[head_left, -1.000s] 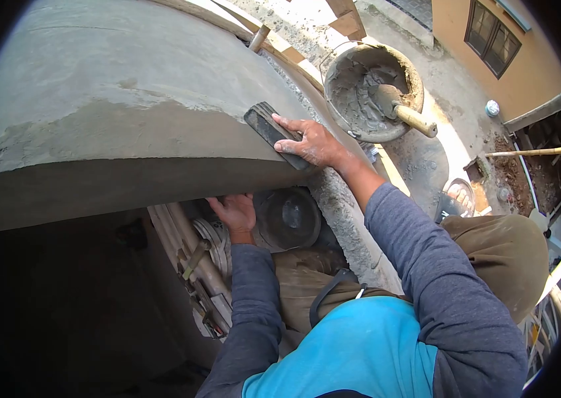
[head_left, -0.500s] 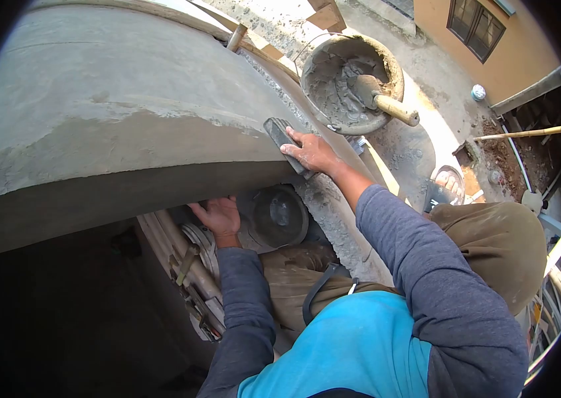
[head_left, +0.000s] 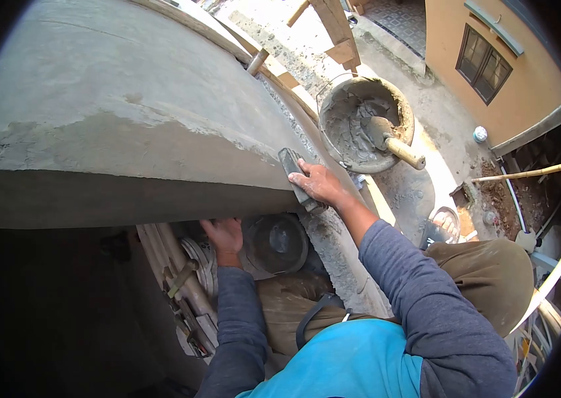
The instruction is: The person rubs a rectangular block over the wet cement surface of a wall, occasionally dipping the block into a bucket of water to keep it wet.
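My right hand is closed on a grey, cement-smeared rectangular block, perhaps a float or sponge. The block lies against the right end of the plastered surface, at its lower edge. Damp darker plaster borders a lighter, smoother area above. Below the dark underside, my left hand is raised with its palm showing and thumb apart, holding nothing. Its fingertips reach the underside's edge and are partly hidden. A bucket of wet mortar stands beyond my right hand, with a wooden-handled trowel resting in it.
A dark round tub sits beneath the ledge, beside pipes or poles. A rough concrete edge runs between my arms. Timber stands behind the bucket, and a bamboo pole projects from the right.
The camera view has shifted, so the ledge, bucket and building appear lower. My right hand keeps the block at the ledge's right end; my left hand stays under the edge.
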Motion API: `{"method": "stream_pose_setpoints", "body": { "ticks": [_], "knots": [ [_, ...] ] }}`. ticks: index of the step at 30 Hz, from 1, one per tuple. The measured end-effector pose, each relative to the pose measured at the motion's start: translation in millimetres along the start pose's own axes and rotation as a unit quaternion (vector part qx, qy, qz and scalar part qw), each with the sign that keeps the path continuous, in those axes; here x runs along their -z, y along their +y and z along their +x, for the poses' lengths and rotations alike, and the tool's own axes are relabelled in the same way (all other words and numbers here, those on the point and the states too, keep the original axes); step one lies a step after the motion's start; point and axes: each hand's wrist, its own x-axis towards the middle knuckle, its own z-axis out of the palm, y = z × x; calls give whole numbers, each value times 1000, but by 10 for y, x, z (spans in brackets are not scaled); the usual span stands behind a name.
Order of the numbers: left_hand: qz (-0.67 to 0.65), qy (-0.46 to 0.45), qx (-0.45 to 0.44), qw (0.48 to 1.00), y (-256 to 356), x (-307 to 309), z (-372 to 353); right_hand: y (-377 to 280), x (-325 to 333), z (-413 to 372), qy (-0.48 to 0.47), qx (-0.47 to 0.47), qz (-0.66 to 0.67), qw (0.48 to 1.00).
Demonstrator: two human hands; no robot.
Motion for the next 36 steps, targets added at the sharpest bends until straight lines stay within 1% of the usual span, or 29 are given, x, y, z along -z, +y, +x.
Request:
{"method": "stream_pose_setpoints", "body": {
  "ticks": [2, 3, 5, 6, 8, 9, 10, 11, 12, 13, 14, 15, 16, 17, 18, 19, 20, 22, 24, 26, 28, 30, 32, 34, 35, 36],
  "knots": [
    [9, 18, -2, 1000, 61, 52, 87, -31, 49, -167, -34, -32, -8, 999],
    [7, 18, -5, 1000, 75, 78, 131, -112, 35, -223, -35, -29, -10, 999],
    [-40, -18, 9, 999, 37, 148, 272, -334, 35, -264, 13, 108, 88, 990],
    [-45, -20, 8, 999, 17, 183, 331, -471, 76, -252, 13, 111, 83, 990],
    [-87, -128, 25, 988, -36, 262, 425, -689, 179, -203, 5, 183, 76, 980],
    [-90, -128, 24, 987, -61, 298, 466, -687, 217, -146, -13, 189, 84, 978],
    [-87, -67, 48, 993, -83, 320, 512, -587, 203, -45, -15, 191, 81, 978],
    [-83, -6, 73, 994, -99, 356, 552, -391, 135, 89, -24, 137, 61, 988],
    [-83, -5, 73, 994, -114, 427, 578, -198, 70, 185, -33, 80, 44, 995],
    [-135, -142, 86, 977, -138, 521, 624, -9, 22, 197, -31, 81, 44, 995],
    [-186, -277, 95, 938, -195, 619, 728, 198, -18, 164, -41, 40, 10, 998],
    [-189, -278, 94, 937, -312, 929, 949, 322, -63, 100, -54, -4, -23, 998],
    [-77, -265, 69, 959, -458, 1379, 1238, 333, -93, -2, -54, -6, -25, 998],
    [37, -249, 42, 967, -537, 1614, 1397, 251, -75, -128, -46, -17, 1, 999],
    [81, -243, 29, 966, -578, 1548, 1352, 133, -36, -217, -38, -30, 27, 998],
    [75, -248, 33, 965, -577, 1375, 1271, -58, 4, -259, -39, -12, 64, 997],
    [76, -254, 30, 964, -576, 1224, 1180, -335, 105, -322, -43, -12, 62, 997],
    [83, -254, 27, 963, -569, 1133, 1134, -789, 319, -339, -56, 131, 75, 987],
    [92, -260, 22, 961, -569, 1060, 1091, -738, 272, -112, -45, 141, 74, 986],
    [97, -265, 19, 959, -573, 1021, 1055, -456, 163, 110, -30, 149, 71, 986],
    [97, -266, 18, 959, -575, 1028, 1014, 8, 45, 207, -59, 14, 62, 996],
    [97, -268, 18, 959, -592, 1061, 1010, 227, -13, 76, -78, -66, 5, 995],
    [98, -269, 16, 958, -603, 1089, 1043, -45, 88, -124, -75, -67, 15, 995],
    [99, -270, 12, 958, -623, 1074, 1050, -389, 104, -248, -33, 56, 104, 992],
    [101, -270, 6, 957, -633, 1060, 1053, -572, 149, -289, -37, 55, 101, 993],
    [104, -272, 2, 957, -640, 1027, 1055, -767, 234, -272, -34, 104, 91, 990]
  ]
}}
